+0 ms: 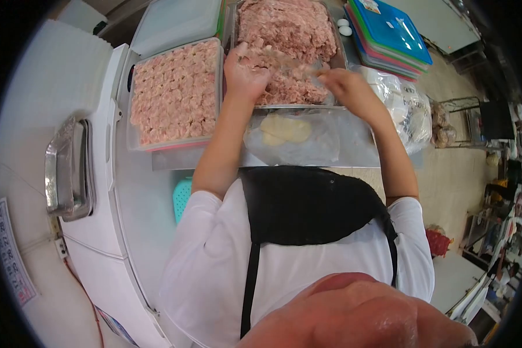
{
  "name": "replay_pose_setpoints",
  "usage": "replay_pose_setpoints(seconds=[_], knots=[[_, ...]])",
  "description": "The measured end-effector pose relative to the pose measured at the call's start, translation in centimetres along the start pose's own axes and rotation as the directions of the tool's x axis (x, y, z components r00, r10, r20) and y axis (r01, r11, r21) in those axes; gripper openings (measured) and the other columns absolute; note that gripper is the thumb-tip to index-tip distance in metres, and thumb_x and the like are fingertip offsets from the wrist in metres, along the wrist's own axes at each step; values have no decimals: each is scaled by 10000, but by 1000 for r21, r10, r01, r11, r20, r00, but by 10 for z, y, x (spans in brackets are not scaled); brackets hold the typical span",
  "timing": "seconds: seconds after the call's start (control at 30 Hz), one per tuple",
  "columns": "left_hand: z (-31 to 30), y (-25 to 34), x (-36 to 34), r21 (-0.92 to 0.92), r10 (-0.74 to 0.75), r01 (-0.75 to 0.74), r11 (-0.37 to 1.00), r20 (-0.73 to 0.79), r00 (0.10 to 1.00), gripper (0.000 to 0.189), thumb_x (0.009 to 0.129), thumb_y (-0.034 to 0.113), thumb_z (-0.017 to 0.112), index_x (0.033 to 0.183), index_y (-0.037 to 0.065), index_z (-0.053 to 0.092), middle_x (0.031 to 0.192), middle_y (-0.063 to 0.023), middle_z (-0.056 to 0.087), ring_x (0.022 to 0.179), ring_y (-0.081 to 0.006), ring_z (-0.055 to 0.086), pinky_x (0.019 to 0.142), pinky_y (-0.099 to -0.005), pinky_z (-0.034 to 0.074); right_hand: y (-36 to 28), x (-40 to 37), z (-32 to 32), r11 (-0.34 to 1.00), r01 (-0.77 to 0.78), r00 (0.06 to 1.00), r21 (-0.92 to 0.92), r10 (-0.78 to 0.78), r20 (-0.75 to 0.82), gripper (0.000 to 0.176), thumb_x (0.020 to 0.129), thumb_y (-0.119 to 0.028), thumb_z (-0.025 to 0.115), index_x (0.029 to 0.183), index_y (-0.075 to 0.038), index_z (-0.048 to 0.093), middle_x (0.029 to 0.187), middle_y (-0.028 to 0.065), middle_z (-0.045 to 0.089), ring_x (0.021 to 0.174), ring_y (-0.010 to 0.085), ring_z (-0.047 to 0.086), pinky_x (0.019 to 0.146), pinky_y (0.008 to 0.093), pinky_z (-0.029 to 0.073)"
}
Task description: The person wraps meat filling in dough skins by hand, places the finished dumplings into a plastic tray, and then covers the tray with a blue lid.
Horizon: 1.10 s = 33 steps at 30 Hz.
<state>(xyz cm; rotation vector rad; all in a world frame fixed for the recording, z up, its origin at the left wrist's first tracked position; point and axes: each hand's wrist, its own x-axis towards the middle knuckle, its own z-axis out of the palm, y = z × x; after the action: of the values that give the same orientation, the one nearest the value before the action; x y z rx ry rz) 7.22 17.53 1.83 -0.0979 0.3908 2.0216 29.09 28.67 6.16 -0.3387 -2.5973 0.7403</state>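
Note:
A metal tray [337,104] in front of me is heaped with pink minced meat [287,26]. My left hand [245,74] is at the tray's left side, its fingers curled round something I cannot make out among the meat. Over the right part of the tray, my right hand [347,87] is closed on a tool with a blurred, thin blade. Nearer to me, pale round dough wrappers [284,129] lie on a clear plastic sheet [316,149]. At the left, a plastic tray [221,69] holds many filled dumplings [174,93] in rows.
Stacked coloured lids [391,32] stand at the back right, beside plastic-wrapped white packs [405,107]. A lidded container [177,26] sits at the back left. A turquoise basket [181,198] is below the table's left edge, and a white fridge [90,232] stands left.

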Motion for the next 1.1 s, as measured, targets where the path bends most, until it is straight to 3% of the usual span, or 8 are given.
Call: replay_pose_setpoints(seconds=[0.13, 0.27, 0.37, 0.47, 0.53, 0.73, 0.9, 1.1], knots=[[1, 11, -20, 820, -6, -265, 507, 311, 950, 529, 784, 99, 699, 1252, 15, 467, 1135, -77, 575, 1009, -184, 570, 927, -348, 450, 5, 1, -26, 882, -390, 909, 265, 323, 263, 349, 965, -289, 504, 1107, 2, 635, 774, 59, 631, 732, 133, 550, 693, 298, 465], [30, 10, -34, 764, -72, -645, -19, 642, 763, 468, 792, 47, 675, 1239, 38, 537, 1057, -62, 615, 936, -133, 602, 809, -266, 505, -2, 3, -38, 927, -304, 889, 221, 192, 416, 352, 960, -281, 518, 1134, 7, 620, 885, 64, 664, 788, 122, 559, 750, 274, 468], [9, 22, -20, 881, -268, -470, 50, 465, 844, 395, 777, 84, 705, 1155, 39, 600, 993, -47, 648, 872, -136, 614, 802, -272, 499, 11, -2, -22, 939, -124, 944, 322, 12, 329, 351, 957, -270, 528, 1145, 14, 613, 930, 76, 676, 819, 117, 566, 765, 276, 468], [42, 14, -45, 866, -271, -301, -399, 202, 941, 419, 751, 211, 726, 1123, 53, 618, 1032, -131, 657, 897, -226, 630, 793, -292, 495, 50, 1, 7, 943, -140, 916, 300, 8, 402, 332, 949, -252, 542, 1134, 15, 615, 982, 101, 681, 857, 134, 593, 779, 290, 472], [-3, 7, -25, 814, -170, -339, -471, 293, 941, 390, 756, 246, 721, 1083, 52, 634, 948, -144, 671, 817, -256, 636, 753, -313, 501, 69, 6, 15, 945, -209, 870, 252, 61, 490, 303, 938, -234, 554, 1115, 0, 629, 1011, 134, 676, 868, 180, 629, 788, 303, 478], [-54, 0, 7, 954, 6, -68, -291, 73, 997, 441, 741, 336, 739, 1058, 44, 645, 898, -155, 673, 775, -271, 630, 754, -364, 493, 62, 0, 19, 973, 189, 981, -131, -193, -15, 230, 869, -231, 591, 1074, -144, 646, 808, 110, 638, 752, 335, 623, 621, 416, 505], [-48, -7, -2, 910, 84, 2, -415, 36, 996, 518, 732, 343, 759, 1125, 36, 619, 941, -124, 664, 705, -218, 600, 716, -369, 493, 131, -6, 62, 897, 137, 967, -419, -29, 254, 162, 853, -161, 541, 975, -111, 635, 810, 123, 639, 746, 312, 645, 662, 448, 503], [-2, -5, -41, 922, 49, -177, -343, 206, 977, 624, 710, 322, 766, 1203, -4, 565, 1092, -146, 639, 980, -236, 598, 862, -333, 463, 88, 3, -23, 973, -232, 918, 7, 217, 332, 295, 928, -221, 529, 1123, -24, 632, 1011, 197, 658, 891, 268, 656, 773, 327, 492]])
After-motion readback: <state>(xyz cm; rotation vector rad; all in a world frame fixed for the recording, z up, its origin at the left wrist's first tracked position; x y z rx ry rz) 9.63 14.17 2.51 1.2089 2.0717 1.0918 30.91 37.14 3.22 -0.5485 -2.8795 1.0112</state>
